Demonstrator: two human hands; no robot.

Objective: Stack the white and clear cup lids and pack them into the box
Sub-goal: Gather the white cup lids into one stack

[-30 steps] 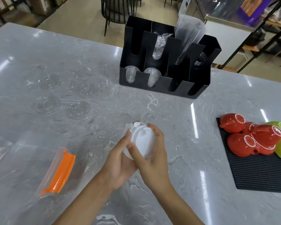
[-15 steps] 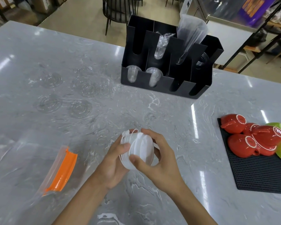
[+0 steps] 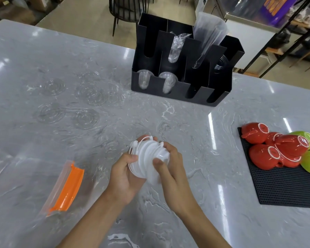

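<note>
The white lids now sit turned edge-on and fanned apart in the lower centre of the frame; a second ago they faced the camera as one flat disc. The left hand has shifted from the near face to cupping the stack's left rims. The right hand has moved off the front and now grips the stack's right end, thumb across it. Both hands have drifted slightly right in the frame and sit lower.
</note>
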